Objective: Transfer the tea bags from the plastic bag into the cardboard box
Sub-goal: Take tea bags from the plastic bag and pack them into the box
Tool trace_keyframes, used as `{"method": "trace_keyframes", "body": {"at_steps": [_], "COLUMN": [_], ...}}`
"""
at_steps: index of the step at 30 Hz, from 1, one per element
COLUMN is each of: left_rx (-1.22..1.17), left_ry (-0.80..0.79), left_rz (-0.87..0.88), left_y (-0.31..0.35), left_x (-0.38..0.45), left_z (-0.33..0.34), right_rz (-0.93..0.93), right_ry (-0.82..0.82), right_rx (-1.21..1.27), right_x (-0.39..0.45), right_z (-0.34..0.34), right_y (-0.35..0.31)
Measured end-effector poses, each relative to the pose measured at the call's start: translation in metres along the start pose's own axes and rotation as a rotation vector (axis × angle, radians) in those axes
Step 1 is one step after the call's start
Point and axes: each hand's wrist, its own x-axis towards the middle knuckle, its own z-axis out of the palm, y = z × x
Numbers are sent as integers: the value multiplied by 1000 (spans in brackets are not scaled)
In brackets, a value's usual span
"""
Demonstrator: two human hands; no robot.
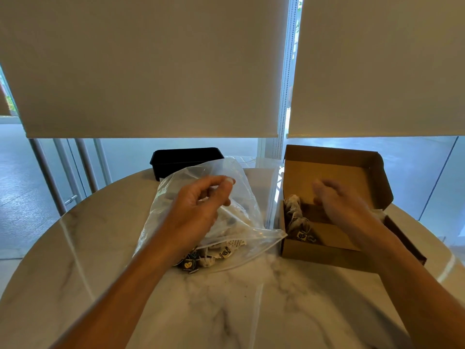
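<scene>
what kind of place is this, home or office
Hard to say; probably a home or lounge by a large window. A round marble table stands against floor-length glass with roller blinds half down.

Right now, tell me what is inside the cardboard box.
The cardboard box holds a few tea bags with tags along its left side, plus bare cardboard floor. The right hand hovers over the middle and hides whatever lies beneath it.

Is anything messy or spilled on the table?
Nothing spilled. The tea bags in the cardboard box sit bunched at its left side, strings tangled, and the rest lie jumbled inside the plastic bag. None lie loose on the table.
</scene>
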Motion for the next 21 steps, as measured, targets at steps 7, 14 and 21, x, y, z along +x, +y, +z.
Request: {"method": "trace_keyframes", "body": {"at_steps": [7, 14, 21], "left_rx": [-98, -103, 88], "left_ry": [-63, -146, -234], "left_rz": [-28, 3, 23], "left_y": [11, 5, 3], "left_x": [-7, -8, -2], "left_z": [9, 15, -5], "right_rz": [-483, -417, -329], "right_ry": [-283, -347, -322], "right_rx": [-62, 59, 196], "right_x": [-75, -83, -66], "right_z": [49, 70, 48], "right_y": [-57, -55, -50]}}
